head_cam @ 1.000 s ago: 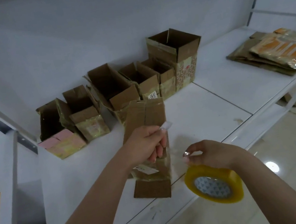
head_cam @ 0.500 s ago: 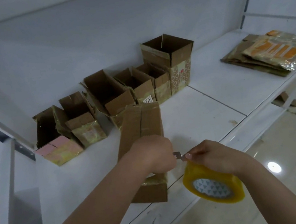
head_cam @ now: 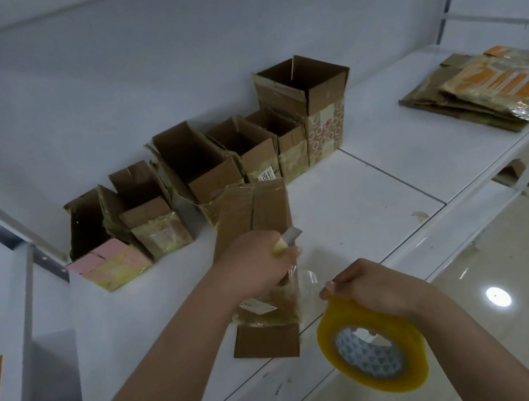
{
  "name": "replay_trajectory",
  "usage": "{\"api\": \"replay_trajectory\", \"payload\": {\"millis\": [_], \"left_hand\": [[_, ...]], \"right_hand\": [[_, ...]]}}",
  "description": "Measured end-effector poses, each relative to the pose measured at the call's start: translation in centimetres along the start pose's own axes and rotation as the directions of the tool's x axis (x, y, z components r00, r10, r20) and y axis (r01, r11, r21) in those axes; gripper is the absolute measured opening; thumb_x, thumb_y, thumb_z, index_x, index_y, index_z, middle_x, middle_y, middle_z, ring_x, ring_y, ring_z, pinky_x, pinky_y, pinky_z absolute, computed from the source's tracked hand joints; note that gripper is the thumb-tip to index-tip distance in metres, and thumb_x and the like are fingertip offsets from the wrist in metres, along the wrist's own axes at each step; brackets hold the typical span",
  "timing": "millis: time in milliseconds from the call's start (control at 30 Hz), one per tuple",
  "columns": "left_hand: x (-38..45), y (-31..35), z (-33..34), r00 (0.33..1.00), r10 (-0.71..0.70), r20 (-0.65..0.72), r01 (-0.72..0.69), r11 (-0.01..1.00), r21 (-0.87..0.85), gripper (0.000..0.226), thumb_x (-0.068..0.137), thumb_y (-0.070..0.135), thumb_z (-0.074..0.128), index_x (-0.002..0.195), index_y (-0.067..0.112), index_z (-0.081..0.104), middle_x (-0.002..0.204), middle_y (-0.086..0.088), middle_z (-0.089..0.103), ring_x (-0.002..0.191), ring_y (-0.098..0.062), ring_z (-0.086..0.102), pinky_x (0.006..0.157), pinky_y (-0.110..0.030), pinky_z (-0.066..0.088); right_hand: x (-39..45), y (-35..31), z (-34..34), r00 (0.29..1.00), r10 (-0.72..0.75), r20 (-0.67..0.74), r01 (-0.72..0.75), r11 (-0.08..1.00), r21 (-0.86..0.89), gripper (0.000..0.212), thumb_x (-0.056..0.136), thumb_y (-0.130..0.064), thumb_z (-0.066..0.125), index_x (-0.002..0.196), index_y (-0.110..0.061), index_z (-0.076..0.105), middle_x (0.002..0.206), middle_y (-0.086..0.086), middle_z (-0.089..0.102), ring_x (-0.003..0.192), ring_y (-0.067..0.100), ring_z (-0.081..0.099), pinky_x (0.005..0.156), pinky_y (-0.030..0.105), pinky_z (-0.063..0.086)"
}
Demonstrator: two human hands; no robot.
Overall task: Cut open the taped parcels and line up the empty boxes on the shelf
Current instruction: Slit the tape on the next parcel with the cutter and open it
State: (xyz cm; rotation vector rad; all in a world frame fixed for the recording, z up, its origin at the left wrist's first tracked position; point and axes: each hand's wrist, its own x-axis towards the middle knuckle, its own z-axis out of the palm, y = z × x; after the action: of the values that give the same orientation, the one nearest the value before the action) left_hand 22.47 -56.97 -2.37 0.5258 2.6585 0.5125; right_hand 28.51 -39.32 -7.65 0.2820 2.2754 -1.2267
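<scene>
Six opened boxes stand lined up far on the shelf; one parcel remains taped – left hand grips a cutter (blade out), right hand holds the tape roll.

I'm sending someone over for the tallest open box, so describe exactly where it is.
On the white shelf, open cardboard boxes line the back wall. The tallest box stands at the row's right end. Unlike its plain neighbours, it has a pale printed ring pattern on its front.
</scene>
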Motion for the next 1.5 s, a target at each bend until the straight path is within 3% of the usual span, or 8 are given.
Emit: {"api": "replay_trajectory", "payload": {"millis": [167,433,633,767,900,1133,1333,1500], "left_hand": [[-0.4,0.4,0.9,0.993,-0.009,-0.122,0.027,0.989,0.145,0.025,0.088,0.039,0.066,0.076,0.025,0.05,0.073,0.006,0.055,0.068,-0.009,0.054,0.054,-0.023,0.034],[-0.2,2.1,2.1,0.981,-0.024,-0.19,0.092,0.931,0.354,0.018,0.09,0.022,0.062,0.103,0.016,0.051,0.091,0.001,0.047,0.077,-0.018,0.049,0.062,-0.028,0.037],[0.1,1.9,-0.1,0.954,-0.12,-0.273,0.077,0.984,-0.163,0.024,0.089,0.048,0.063,0.091,0.024,0.06,0.083,0.008,0.06,0.079,-0.011,0.06,0.067,-0.028,0.049],[1.4,2.6,-0.3,0.83,-0.156,-0.536,0.183,0.983,-0.002,0.062,0.086,0.064,0.057,0.133,0.024,0.051,0.123,-0.004,0.055,0.102,-0.023,0.062,0.078,-0.033,0.049],[2.5,2.0,0.7,0.915,-0.231,-0.33,0.325,0.908,0.266,0.072,0.087,0.063,0.056,0.141,0.017,0.042,0.158,-0.012,0.023,0.115,-0.03,0.058,0.076,-0.033,0.046],[-0.4,-0.8,-2.0,0.996,0.07,0.053,-0.08,0.971,0.227,0.079,0.087,0.032,0.072,0.152,0.032,0.027,0.161,0.014,0.018,0.144,-0.014,0.027,0.113,-0.033,0.031],[0.4,2.6,0.0,0.945,-0.018,-0.327,0.065,0.989,0.132,0.08,0.079,0.078,0.05,0.139,0.026,0.046,0.135,0.003,0.055,0.119,-0.02,0.056,0.091,-0.038,0.051],[3.1,6.3,3.3,0.947,-0.118,-0.298,0.188,0.958,0.217,0.089,0.087,0.074,0.042,0.147,0.008,0.033,0.162,-0.018,0.012,0.114,-0.033,0.059,0.071,-0.033,0.045]], "right_hand": [[0.3,1.7,0.3,0.995,0.092,0.03,-0.09,0.994,-0.069,0.037,0.095,-0.033,0.057,0.111,0.0,0.067,0.095,0.016,0.069,0.086,0.031,0.068,0.088,0.046,0.054],[-0.9,0.9,-1.8,0.996,0.042,-0.079,-0.04,0.999,0.035,0.027,0.099,-0.032,0.055,0.089,-0.011,0.069,0.109,0.008,0.069,0.096,0.025,0.065,0.093,0.043,0.052],[-1.4,1.0,-2.7,0.992,0.02,-0.128,-0.012,0.998,0.063,0.029,0.098,-0.038,0.055,0.101,-0.017,0.075,0.102,0.004,0.071,0.089,0.022,0.067,0.088,0.041,0.056],[-1.1,0.7,-3.1,0.988,-0.007,-0.157,0.016,0.999,0.052,0.028,0.097,-0.042,0.053,0.102,-0.027,0.076,0.105,-0.001,0.071,0.092,0.02,0.067,0.088,0.043,0.057],[-0.8,0.7,-3.4,0.983,-0.005,-0.182,0.023,0.995,0.093,0.024,0.098,-0.04,0.054,0.099,-0.032,0.076,0.104,0.001,0.071,0.091,0.024,0.068,0.088,0.044,0.057],[-1.3,1.5,-5.2,0.974,0.036,-0.225,-0.006,0.991,0.132,0.026,0.1,-0.035,0.053,0.095,-0.024,0.077,0.086,0.005,0.075,0.076,0.023,0.072,0.069,0.035,0.059],[-1.4,2.1,-6.4,0.965,0.08,-0.249,-0.048,0.99,0.131,0.022,0.098,-0.033,0.056,0.104,-0.02,0.074,0.093,0.007,0.069,0.082,0.029,0.068,0.08,0.045,0.058],[-1.3,2.0,-6.2,0.956,0.081,-0.283,-0.041,0.989,0.144,0.025,0.1,-0.035,0.053,0.11,-0.023,0.072,0.097,0.004,0.067,0.084,0.029,0.067,0.085,0.048,0.058]]}}
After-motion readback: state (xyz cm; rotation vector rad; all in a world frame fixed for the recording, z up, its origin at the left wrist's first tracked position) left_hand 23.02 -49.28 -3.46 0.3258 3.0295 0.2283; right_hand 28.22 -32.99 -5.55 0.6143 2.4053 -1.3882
